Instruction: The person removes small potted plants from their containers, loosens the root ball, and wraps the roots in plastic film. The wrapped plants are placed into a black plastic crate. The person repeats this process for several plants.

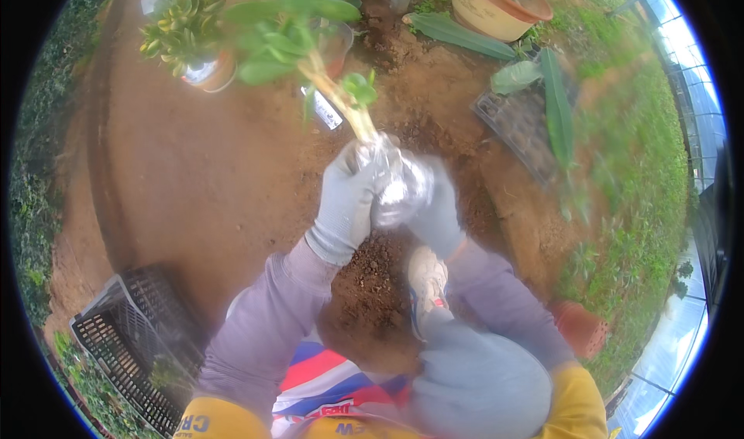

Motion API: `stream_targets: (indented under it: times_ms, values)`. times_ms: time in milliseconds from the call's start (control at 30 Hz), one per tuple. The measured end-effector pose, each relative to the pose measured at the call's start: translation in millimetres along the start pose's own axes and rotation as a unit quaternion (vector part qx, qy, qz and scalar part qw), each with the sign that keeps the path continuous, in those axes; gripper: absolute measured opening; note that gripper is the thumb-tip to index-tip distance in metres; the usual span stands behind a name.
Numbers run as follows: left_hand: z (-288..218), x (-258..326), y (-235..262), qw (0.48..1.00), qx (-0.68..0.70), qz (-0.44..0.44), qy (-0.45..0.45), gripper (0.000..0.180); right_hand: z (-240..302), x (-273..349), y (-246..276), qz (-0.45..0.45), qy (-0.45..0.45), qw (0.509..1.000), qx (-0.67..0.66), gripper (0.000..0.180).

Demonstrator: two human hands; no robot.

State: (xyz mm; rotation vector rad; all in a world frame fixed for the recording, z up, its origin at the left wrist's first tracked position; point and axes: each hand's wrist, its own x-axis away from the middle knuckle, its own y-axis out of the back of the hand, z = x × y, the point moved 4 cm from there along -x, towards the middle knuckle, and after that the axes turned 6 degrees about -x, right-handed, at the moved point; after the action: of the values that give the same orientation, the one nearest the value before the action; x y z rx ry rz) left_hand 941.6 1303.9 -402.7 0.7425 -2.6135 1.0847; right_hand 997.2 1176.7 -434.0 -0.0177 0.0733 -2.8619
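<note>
A leafy green plant with a thick pale stem leans away from me, its crown blurred by motion. Clear, shiny plastic film is wrapped around the stem's lower end, and whatever lies inside it cannot be made out. My left hand, in a light grey glove, closes on the film's left side and the base of the stem. On the other side my gloved right hand grips the plastic, its fingers partly smeared and hidden. Just past the hands, a white label shows beside the stem.
A black plastic crate sits at lower left. Potted succulents stand at far left. A cream-and-orange pot, cut cactus-like pads and a black cell tray lie far right. Near my right arm is an orange pot.
</note>
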Motion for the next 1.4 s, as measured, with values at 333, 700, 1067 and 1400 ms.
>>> stream_targets:
  times_ms: [333,700,1067,1400]
  values:
    - [-60,89,45,0.995,-0.088,0.006,-0.035,0.051,-22,-78,100,0.281,0.058,0.848,0.445,0.034]
    - [-99,121,116,0.941,-0.196,-0.2,-0.189,0.045,-63,-113,-88,0.381,0.154,0.778,0.475,0.044]
    - [-98,123,111,0.953,-0.106,-0.207,-0.194,0.053,14,-28,-144,0.433,0.352,0.766,0.32,0.046]
    - [-123,135,115,0.926,-0.038,-0.153,-0.344,0.048,108,32,-158,0.601,0.334,0.643,0.338,0.06]
